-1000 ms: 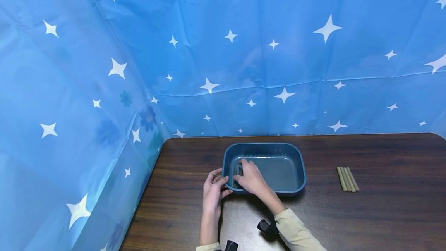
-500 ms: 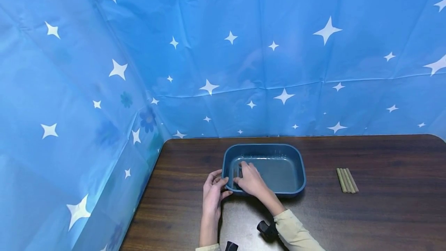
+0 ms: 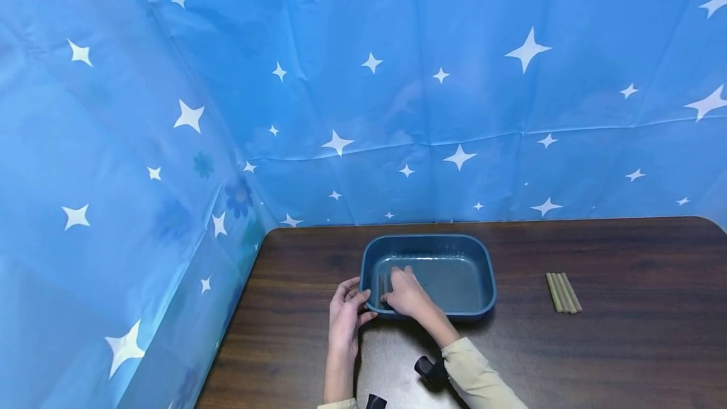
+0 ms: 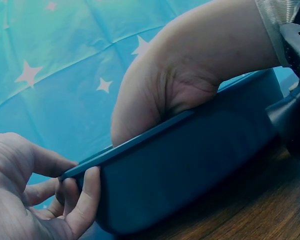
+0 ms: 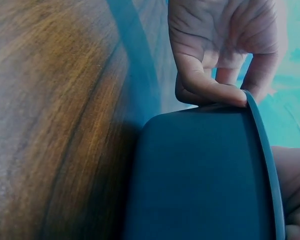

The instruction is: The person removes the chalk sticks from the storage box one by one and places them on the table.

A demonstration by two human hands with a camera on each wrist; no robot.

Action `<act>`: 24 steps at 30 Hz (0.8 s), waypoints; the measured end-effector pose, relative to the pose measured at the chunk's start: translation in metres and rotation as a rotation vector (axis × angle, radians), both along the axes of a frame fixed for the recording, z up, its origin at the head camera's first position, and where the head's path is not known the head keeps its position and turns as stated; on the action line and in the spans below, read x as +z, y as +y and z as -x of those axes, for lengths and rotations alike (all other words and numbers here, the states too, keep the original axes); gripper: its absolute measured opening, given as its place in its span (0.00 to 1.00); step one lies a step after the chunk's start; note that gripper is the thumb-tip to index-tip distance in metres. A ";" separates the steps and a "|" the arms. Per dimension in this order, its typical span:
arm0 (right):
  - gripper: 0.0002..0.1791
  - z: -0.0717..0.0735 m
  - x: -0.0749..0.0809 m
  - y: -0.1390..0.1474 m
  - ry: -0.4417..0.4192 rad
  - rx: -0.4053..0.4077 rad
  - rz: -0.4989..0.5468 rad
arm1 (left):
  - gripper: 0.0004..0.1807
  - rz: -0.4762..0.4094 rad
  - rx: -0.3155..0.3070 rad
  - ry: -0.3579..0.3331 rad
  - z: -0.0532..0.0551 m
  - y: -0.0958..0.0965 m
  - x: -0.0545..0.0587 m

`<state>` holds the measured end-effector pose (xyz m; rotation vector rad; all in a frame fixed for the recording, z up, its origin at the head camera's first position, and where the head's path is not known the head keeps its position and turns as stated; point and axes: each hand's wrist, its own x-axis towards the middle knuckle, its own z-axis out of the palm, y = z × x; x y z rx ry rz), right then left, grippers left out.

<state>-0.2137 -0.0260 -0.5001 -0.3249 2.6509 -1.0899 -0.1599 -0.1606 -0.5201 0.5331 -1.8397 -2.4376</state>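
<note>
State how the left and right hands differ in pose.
The left hand grips the blue tub at its near left corner; the right hand reaches down inside it. The left hand reaches nearly straight ahead; the right hand slants leftward. Both are bare and at the tub's left end.

Left hand (image 3: pixel 344 316) in a thumb-and-finger pinch, right hand (image 3: pixel 407 295) near it, downward from a bent wrist (image 3: pixel 440 326)

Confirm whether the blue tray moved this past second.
No: in the head view, the tray shows no clear shift against the far left corner of the table.
</note>
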 end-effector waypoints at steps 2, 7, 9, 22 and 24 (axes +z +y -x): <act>0.23 0.002 0.000 -0.001 -0.020 0.013 -0.022 | 0.24 0.002 -0.001 -0.005 -0.001 0.000 0.001; 0.15 0.005 -0.001 -0.003 -0.012 0.036 -0.061 | 0.24 0.009 0.002 -0.013 0.000 0.000 0.000; 0.16 0.006 -0.003 -0.004 -0.007 0.037 -0.073 | 0.24 0.016 0.004 -0.017 0.000 -0.001 0.000; 0.17 0.004 -0.003 0.001 0.061 0.047 0.034 | 0.23 0.018 0.008 -0.015 0.001 -0.001 -0.001; 0.17 0.003 -0.004 0.001 0.087 0.048 0.051 | 0.23 0.018 0.008 -0.014 0.000 -0.002 -0.002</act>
